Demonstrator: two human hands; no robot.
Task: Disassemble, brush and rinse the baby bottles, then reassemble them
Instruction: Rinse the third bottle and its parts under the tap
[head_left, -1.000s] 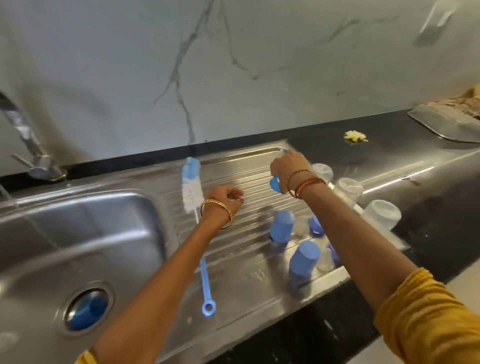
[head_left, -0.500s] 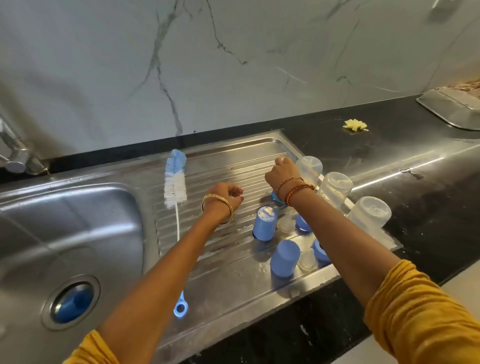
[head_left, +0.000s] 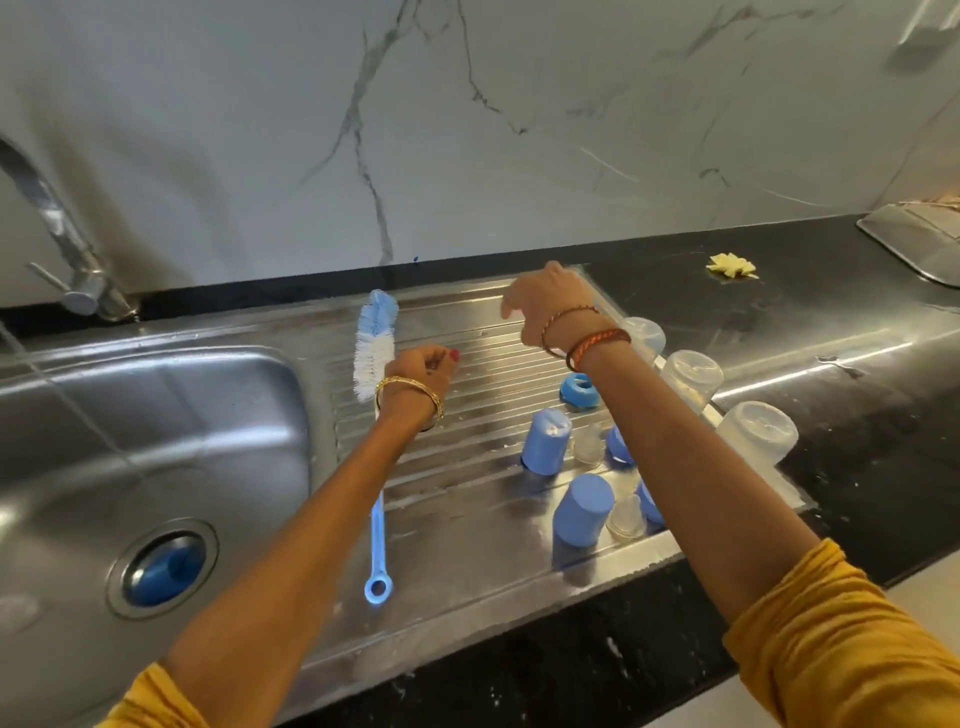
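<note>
— Blue screw ring (head_left: 579, 391): flat on the steel drainboard (head_left: 467, 561), just under the right wrist, no longer at the fingertips as half a second ago.
— And the right hand (head_left: 550, 306)?
— Lifted off, up toward the far rim of the drainboard. Fingers loose and drooping, gripping nothing. Half a second back, down low at that ring, beside the bottles.
— Left hand (head_left: 423, 371)?
— Much as before: above the ribs, just right of the brush head. Fingers curled in tight, nothing visible inside them.
— Bottle brush (head_left: 375, 348)?
— Unmoved. Bristles at the far end, loop handle at the near end, along the left side of the drainboard.
— Other parts?
— Three clear bottles (head_left: 758, 431), mouth down, in a row along the right edge. Two blue caps (head_left: 545, 440) standing left of the right forearm, clear teats (head_left: 589, 441) close beside them. More blue rings (head_left: 618, 444) partly hidden behind the forearm.
— Further left?
— Thin stream of water from the tap (head_left: 78, 260) into the sink basin (head_left: 156, 415).
</note>
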